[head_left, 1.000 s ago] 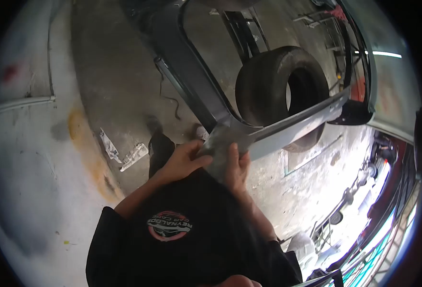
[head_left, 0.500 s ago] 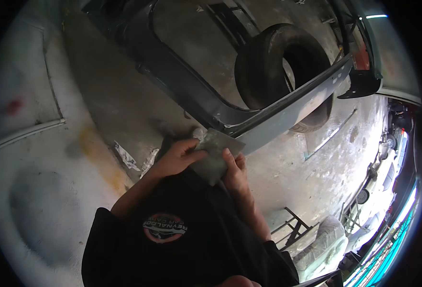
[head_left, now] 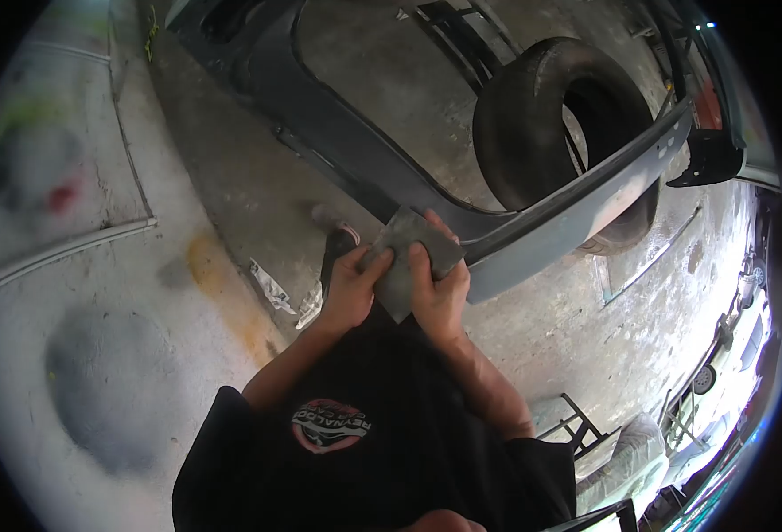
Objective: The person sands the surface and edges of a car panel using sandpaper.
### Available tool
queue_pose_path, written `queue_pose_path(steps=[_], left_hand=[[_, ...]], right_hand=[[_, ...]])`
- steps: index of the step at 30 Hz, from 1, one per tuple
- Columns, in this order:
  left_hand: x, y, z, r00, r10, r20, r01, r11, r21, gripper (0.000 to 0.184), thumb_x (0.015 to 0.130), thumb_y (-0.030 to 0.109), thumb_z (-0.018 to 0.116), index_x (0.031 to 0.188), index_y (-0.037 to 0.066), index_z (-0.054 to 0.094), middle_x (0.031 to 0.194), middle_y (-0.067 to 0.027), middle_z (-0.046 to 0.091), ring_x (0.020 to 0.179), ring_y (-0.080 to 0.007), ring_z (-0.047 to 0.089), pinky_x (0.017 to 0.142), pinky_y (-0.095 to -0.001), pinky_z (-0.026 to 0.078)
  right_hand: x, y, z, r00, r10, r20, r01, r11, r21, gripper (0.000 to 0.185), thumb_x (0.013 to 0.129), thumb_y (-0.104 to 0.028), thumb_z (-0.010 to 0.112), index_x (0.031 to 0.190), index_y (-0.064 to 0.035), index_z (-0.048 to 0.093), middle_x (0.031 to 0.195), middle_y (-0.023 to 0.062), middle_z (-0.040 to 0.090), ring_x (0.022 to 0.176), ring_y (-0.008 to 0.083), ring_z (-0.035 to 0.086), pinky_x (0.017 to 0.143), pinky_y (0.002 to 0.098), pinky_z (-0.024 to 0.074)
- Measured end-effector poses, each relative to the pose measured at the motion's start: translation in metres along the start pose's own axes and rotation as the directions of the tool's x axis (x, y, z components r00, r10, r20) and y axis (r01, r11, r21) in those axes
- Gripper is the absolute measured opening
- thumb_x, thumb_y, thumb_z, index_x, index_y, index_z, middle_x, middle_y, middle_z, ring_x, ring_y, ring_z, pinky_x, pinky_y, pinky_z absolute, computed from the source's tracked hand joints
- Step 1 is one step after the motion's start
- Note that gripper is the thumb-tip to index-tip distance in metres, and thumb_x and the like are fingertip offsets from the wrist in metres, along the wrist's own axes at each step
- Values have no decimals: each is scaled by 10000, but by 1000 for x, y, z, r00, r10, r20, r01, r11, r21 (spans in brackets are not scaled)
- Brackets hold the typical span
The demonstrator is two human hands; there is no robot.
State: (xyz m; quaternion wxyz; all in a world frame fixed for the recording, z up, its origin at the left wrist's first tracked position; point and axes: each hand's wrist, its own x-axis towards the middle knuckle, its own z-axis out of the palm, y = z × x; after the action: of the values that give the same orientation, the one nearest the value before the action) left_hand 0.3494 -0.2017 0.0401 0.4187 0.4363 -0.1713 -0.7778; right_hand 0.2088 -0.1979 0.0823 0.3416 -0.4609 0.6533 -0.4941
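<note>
A grey, roughly square sheet of sandpaper (head_left: 397, 285) is in front of my chest, turned so one corner points down. My left hand (head_left: 353, 285) pinches its left edge, thumb on top. On the other side my right hand (head_left: 439, 288) grips it, thumb pressed on the face and fingers behind the upper right edge. Just beyond the sheet lies a grey car body panel (head_left: 355, 133) with a curved opening; its lower corner sits close to the fingers of my right hand. Whether they touch cannot be made out.
A large tire (head_left: 519, 124) stands behind the panel's long arm. Paint-stained wall (head_left: 169, 275) runs along the left, with crumpled paper (head_left: 269, 285) at its foot. A black metal frame (head_left: 577, 426) and a wrapped object (head_left: 630, 457) are at lower right; cars stand at the far right.
The view has shifted, so the panel and tire appear farther right. My right hand has moved up along the sheet, its fingers now showing past the upper right edge. Both hands keep hold.
</note>
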Motion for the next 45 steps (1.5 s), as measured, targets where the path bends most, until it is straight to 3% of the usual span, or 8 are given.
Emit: queue_pose_path(steps=[13, 19, 21, 23, 25, 40, 42, 45], left_hand=[[22, 71, -1, 980, -2, -197, 10, 999, 40, 286, 978, 219, 722, 1103, -39, 723, 973, -50, 729, 849, -82, 661, 752, -229, 528], [13, 45, -6, 998, -24, -61, 41, 954, 296, 274, 979, 197, 715, 1130, -31, 723, 988, -52, 732, 833, -88, 659, 754, -253, 535], [7, 50, -11, 981, 192, 21, -167, 785, 597, 275, 977, 199, 717, 1125, -33, 725, 988, -49, 732, 834, -84, 655, 754, -251, 534], [9, 62, -12, 978, 209, -3, -178, 842, 509, 272, 975, 198, 720, 1115, -35, 728, 981, -46, 733, 833, -80, 653, 748, -246, 531], [22, 75, -12, 993, -7, -115, 4, 1000, -22, 266, 971, 196, 723, 1099, -36, 733, 968, -43, 735, 829, -75, 652, 737, -238, 528], [22, 66, -7, 997, 53, -63, -37, 970, 240, 261, 971, 218, 709, 1054, -28, 737, 925, -47, 736, 801, -85, 653, 707, -238, 523], [16, 89, -7, 977, 200, -80, -121, 816, 565, 278, 974, 218, 703, 1088, -34, 731, 933, -49, 733, 807, -94, 658, 719, -244, 527], [29, 100, -16, 985, 136, -105, -96, 944, 314, 298, 974, 210, 702, 1129, -44, 720, 959, -60, 731, 839, -111, 672, 745, -249, 536]], right_hand=[[46, -40, 49, 989, 132, 62, -138, 985, 106, 356, 974, -67, 612, 1298, 82, 619, 1288, 184, 672, 1160, 231, 643, 994, 341, 501], [25, -24, 28, 994, 106, 20, -107, 993, 44, 357, 973, -75, 615, 1298, 74, 623, 1252, 177, 689, 1138, 223, 652, 974, 333, 505], [18, -21, 28, 992, 128, 12, -128, 983, 133, 360, 972, -77, 618, 1301, 69, 623, 1246, 176, 692, 1136, 222, 651, 974, 331, 504], [36, -28, 43, 992, 106, 65, -110, 991, 69, 363, 976, -81, 613, 1304, 75, 617, 1250, 173, 689, 1144, 224, 648, 978, 335, 504], [49, -46, 55, 984, 135, 116, -149, 981, 123, 355, 971, -81, 601, 1296, 61, 621, 1294, 195, 669, 1160, 267, 665, 1005, 363, 502], [37, -33, 48, 995, 100, 25, -102, 992, 80, 354, 977, -83, 596, 1298, 67, 608, 1266, 194, 684, 1104, 274, 689, 969, 356, 514], [43, -41, 54, 995, 85, 43, -88, 992, 86, 356, 976, -83, 593, 1300, 66, 608, 1267, 195, 684, 1107, 270, 689, 971, 359, 517], [68, -57, 77, 994, 48, 99, -55, 997, 63, 351, 971, -69, 588, 1294, 66, 612, 1274, 210, 679, 1120, 275, 688, 975, 364, 522]])
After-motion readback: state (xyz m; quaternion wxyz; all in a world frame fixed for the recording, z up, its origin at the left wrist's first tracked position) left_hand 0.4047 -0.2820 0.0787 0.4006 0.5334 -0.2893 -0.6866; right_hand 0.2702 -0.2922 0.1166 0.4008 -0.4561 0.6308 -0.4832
